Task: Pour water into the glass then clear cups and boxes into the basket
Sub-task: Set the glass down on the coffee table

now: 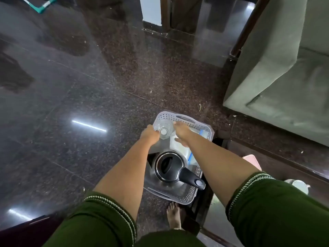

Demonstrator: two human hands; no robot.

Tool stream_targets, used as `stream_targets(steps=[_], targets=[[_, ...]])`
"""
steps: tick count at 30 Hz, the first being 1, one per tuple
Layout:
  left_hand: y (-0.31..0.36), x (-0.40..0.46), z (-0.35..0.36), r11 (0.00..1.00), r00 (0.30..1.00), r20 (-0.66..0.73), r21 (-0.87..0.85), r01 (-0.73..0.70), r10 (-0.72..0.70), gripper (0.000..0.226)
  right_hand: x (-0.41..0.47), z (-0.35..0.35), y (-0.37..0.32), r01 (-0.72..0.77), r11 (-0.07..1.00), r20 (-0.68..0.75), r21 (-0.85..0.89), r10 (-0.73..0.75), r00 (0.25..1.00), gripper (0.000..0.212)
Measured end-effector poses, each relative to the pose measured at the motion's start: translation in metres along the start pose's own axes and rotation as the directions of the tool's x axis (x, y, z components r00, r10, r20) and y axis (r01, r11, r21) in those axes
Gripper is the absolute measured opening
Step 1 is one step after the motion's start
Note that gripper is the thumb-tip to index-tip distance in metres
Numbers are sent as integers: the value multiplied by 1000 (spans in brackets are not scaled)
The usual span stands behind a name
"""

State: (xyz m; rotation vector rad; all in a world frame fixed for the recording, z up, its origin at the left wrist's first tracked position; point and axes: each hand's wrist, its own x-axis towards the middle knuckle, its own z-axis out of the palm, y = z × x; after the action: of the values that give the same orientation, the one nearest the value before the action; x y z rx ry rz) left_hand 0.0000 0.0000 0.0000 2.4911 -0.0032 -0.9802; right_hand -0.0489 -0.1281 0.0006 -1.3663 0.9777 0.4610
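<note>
Here, both hands, left hand (150, 134) and right hand (181, 131), gripped clear glass (164, 128) over perforated basket (187, 121); kettle (170, 166) lay inside.

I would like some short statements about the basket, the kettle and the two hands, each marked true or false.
1. The kettle stands inside the basket. True.
2. The basket sits on the sofa. False: it sits on the dark floor, and the green sofa is to its right.
3. Both hands are at the clear glass. True: the left hand and the right hand are on either side of it, over the far end of the basket.
4. The kettle's lid is closed. False: its top is open and the dark inside shows.
5. The person wears red sleeves. False: the sleeves are dark green.
</note>
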Motion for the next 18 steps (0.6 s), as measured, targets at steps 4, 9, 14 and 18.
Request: stream_targets(steps=[4,9,14,18], targets=[[-2,10,-2,999,999,15,18,-30,30,39,8,15,-4,-54,990,55,131,47,997,33],[0,8,0,995,996,-28,-39,-88,87,36,14,13,-5,-44,981,36,190,38,999,52],[8,-6,-7,975,994,-86,-206,-84,67,37,17,-2,-7,-22,991,26,130,19,999,48],[36,-29,-18,968,979,-156,-194,-158,128,31,-29,-18,-21,30,970,-6,240,-30,1000,39]])
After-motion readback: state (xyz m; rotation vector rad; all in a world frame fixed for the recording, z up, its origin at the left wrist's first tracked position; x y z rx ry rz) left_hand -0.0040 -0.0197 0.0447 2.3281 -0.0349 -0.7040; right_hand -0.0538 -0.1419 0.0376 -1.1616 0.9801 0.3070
